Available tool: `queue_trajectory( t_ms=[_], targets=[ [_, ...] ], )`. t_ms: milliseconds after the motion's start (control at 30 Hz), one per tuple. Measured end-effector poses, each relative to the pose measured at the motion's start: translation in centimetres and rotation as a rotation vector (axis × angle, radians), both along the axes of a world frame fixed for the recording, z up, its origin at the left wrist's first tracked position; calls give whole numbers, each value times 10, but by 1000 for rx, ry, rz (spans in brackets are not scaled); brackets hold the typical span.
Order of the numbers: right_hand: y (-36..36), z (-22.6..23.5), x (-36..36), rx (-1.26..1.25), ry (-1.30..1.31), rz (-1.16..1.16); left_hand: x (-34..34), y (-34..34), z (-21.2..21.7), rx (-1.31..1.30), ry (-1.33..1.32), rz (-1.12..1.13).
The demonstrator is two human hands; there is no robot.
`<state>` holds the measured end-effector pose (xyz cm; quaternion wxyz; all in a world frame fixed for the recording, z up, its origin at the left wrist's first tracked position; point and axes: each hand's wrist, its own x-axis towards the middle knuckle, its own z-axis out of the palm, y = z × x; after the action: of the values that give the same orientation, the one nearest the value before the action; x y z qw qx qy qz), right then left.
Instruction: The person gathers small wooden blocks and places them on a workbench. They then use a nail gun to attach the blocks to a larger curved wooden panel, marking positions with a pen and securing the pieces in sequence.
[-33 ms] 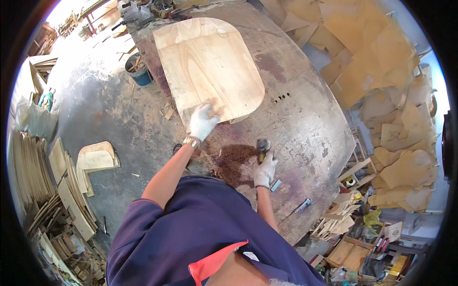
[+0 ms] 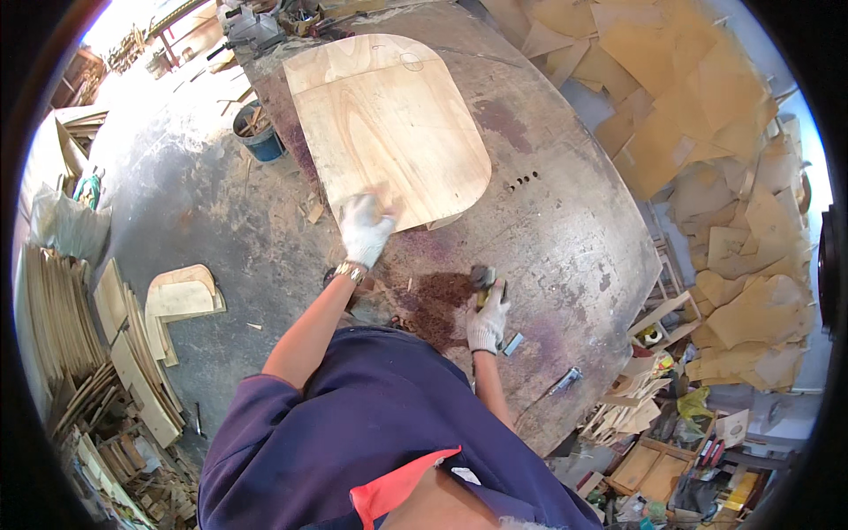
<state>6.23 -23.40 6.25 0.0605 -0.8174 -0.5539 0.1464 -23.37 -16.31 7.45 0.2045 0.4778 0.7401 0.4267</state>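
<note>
A pale wooden panel with rounded corners [image 2: 389,132] lies on the large stained work table [image 2: 565,221], with pencil-like marks and an oval outline near its far edge. My left hand [image 2: 367,231], in a white glove, is at the panel's near left corner; its fingers are smeared by motion. Closer to me and to the right, my gloved right hand [image 2: 486,327] is closed around a tool with a dark, blunt head and a yellowish handle [image 2: 482,287]. The tool's exact kind does not show. Beside that hand lies a small blue-grey block [image 2: 513,344].
A metal hand tool [image 2: 565,382] rests near the table's right edge. On the floor at left stand a bucket of scraps [image 2: 257,132], L-shaped wooden pieces [image 2: 184,300] and stacked thin boards [image 2: 55,309]. Brown sheets [image 2: 689,106] cover the right side; cluttered boxes [image 2: 654,468] sit below.
My left hand has shifted slightly to the left at the panel's corner. My right hand stays closed on the tool, which has tilted slightly.
</note>
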Motion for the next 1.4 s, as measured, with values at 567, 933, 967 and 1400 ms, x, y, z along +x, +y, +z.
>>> queue_trajectory(
  t_ms=[567,933,967,1400],
  targets=[
    [210,19,-9,466,295,400,-66,24,-64,-21,-910,387],
    [348,-13,-140,49,407,324,-167,-88,-49,-187,-855,376],
    [351,-12,-148,-18,387,314,-171,-92,-47,-193,-822,387],
    [462,-12,-208,73,495,472,-146,-94,-24,-270,-326,520]
  ],
)
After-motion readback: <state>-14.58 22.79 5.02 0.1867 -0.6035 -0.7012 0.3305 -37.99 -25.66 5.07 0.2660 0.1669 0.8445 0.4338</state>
